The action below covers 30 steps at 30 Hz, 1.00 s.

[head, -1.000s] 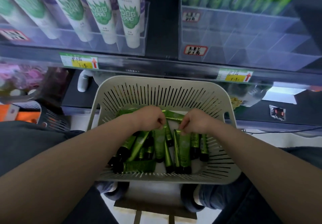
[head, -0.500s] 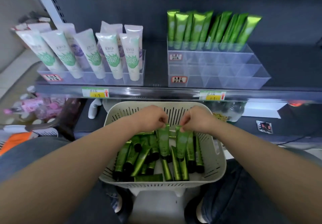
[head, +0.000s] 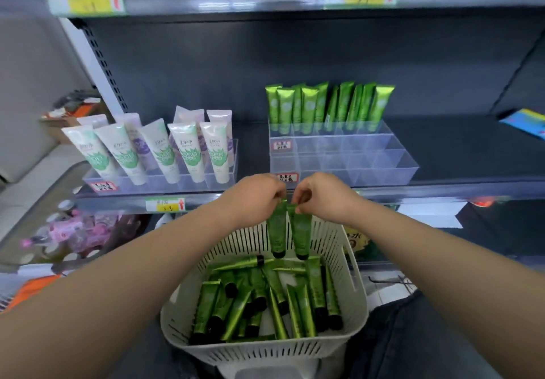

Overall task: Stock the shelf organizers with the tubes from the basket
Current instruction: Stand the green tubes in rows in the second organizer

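left hand (head: 253, 198) and right hand (head: 323, 197) each pinch a green tube (head: 277, 228) hanging upright, cap down, above the basket (head: 265, 349).

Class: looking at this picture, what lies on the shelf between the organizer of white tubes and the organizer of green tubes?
Nothing: in the head view, only bare dark shelf separates the white-tube organizer from the green-tube organizer.

White tubes (head: 188, 154) — price tags (head: 165, 204).

A shop: price tags (head: 165, 204) edge shelves (head: 442, 192) of stocked tubes (head: 327, 104).
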{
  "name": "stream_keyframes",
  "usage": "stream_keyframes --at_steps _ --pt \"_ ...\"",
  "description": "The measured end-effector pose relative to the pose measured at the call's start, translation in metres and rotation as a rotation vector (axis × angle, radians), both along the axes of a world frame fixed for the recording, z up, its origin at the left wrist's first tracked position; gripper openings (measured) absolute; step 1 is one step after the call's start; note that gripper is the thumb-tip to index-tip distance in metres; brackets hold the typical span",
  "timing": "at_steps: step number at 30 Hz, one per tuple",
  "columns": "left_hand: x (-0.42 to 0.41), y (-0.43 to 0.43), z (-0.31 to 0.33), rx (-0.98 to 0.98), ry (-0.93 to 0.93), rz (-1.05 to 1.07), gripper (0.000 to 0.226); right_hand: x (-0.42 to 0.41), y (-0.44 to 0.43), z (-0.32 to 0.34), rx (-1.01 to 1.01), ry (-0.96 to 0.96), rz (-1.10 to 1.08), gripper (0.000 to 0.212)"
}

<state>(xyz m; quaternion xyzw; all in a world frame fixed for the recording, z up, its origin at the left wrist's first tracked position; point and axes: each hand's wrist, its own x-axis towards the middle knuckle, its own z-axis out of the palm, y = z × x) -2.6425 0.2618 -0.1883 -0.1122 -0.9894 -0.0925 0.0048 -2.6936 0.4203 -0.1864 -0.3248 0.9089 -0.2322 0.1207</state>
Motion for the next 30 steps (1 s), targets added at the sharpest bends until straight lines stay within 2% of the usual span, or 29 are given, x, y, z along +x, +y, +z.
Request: stream_keyframes --at_steps 5,10,17,30 --pt "-0.007 0.005 0.024 -0.031 0.054 0.012 0.017 -0.008 0.002 0.020 -0.032 0.043 0.014 0.017" --pt "-0.018 0.006 0.044 -0.039 0.099 0.055 0.014 -0.021 0.003 0.042 -0.091 0.041 -0.014 0.014" --pt "-0.033 0.006 0.072 -0.047 0.164 0.077 0.019 -0.040 0.005 0.071 -0.152 0.056 -0.047 0.009" --pt "-0.074 -0.004 0.097 -0.068 0.294 0.101 0.022 -0.080 -0.010 0.099 -0.247 0.113 -0.071 0.012"
